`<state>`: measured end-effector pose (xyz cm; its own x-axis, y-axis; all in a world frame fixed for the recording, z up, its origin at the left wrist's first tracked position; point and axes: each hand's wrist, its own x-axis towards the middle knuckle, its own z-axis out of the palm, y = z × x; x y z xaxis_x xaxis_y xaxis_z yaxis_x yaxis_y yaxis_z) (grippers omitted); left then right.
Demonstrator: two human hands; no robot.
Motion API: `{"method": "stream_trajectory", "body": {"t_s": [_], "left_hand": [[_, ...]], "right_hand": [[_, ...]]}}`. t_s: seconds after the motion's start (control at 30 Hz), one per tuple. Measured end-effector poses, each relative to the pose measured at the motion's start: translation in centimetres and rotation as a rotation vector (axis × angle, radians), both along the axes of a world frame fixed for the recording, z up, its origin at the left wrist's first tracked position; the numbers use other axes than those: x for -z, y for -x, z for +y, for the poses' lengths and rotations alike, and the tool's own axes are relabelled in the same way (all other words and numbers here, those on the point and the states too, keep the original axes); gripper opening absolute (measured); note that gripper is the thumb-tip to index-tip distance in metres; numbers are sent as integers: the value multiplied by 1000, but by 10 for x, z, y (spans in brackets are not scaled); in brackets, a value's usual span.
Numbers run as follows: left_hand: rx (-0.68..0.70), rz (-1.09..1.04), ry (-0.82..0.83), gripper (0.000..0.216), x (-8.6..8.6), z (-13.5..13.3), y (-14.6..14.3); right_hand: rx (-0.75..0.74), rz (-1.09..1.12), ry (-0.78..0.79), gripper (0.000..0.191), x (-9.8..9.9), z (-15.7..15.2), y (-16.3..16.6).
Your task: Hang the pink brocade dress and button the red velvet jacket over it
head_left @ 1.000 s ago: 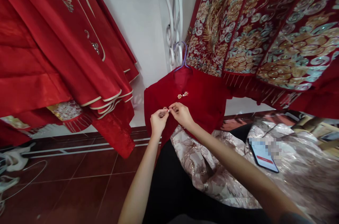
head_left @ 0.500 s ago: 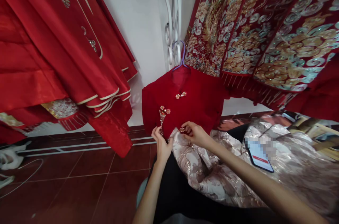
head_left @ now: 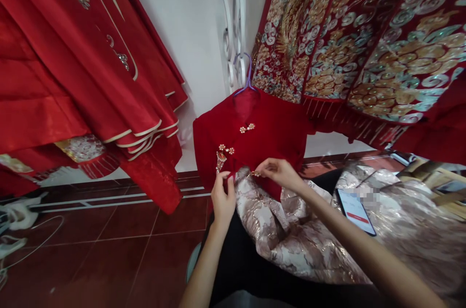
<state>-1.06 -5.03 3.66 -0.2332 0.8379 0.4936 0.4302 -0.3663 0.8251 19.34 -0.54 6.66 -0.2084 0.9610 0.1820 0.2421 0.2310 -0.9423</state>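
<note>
A red jacket (head_left: 274, 121) hangs in front of me on a purple hanger (head_left: 248, 77), with beaded flower clasps (head_left: 247, 128) at the neck and chest. From the chest clasp dangles a beaded tassel brooch (head_left: 220, 160). My left hand (head_left: 223, 199) pinches the jacket's lower front edge between thumb and fingers. Between my right thumb and fingertips is a small beaded clasp (head_left: 256, 173); my right hand (head_left: 282, 173) hides part of it. Shiny beige patterned fabric (head_left: 262, 216) lies on my lap just under both hands.
A phone (head_left: 356, 212) with a lit screen rests on the beige fabric at right. Red garments (head_left: 91, 56) hang at left, and an embroidered red garment (head_left: 349, 46) at right. A white metal stand (head_left: 236, 22) rises behind the jacket. White shoes (head_left: 22, 213) stand on the tiled floor.
My right hand has lifted slightly up and to the right with the clasp. The left fingers have closed nearer together on the jacket edge. The view has shifted slightly.
</note>
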Motion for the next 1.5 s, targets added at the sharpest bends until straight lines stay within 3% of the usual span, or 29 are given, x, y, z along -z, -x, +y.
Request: {"method": "stream_trajectory", "body": {"t_s": [0.07,0.17,0.3,0.4,0.53,0.7,0.9,1.03,1.27,1.5], "left_hand": [[57,78,-38,19,1,-9,-15],[204,275,14,30,16,-23,-35],[268,436,86,40,34,-30,-47],[272,301,82,29,34,-28,-44],[190,63,96,21,31,-24,-37],[126,21,112,23,30,-14,-30],[-3,118,118,17,28,4,-23],[24,103,149,13,30,10,-17],[100,-199,268,21,25,12,-12],[224,-553,379,29,24,22,-7]], "right_hand": [[18,96,49,23,-13,3,-15],[35,179,92,29,-34,1,-30],[-120,158,80,29,-47,-11,-22],[-183,122,47,27,-34,-16,0],[-68,-24,-109,20,0,-13,26],[-36,-147,-192,19,26,-11,34],[-41,-159,-200,19,31,-12,35],[-46,-133,-185,18,29,-12,37],[-37,-161,-218,16,21,-9,47],[-33,-192,-278,16,25,-8,59]]}}
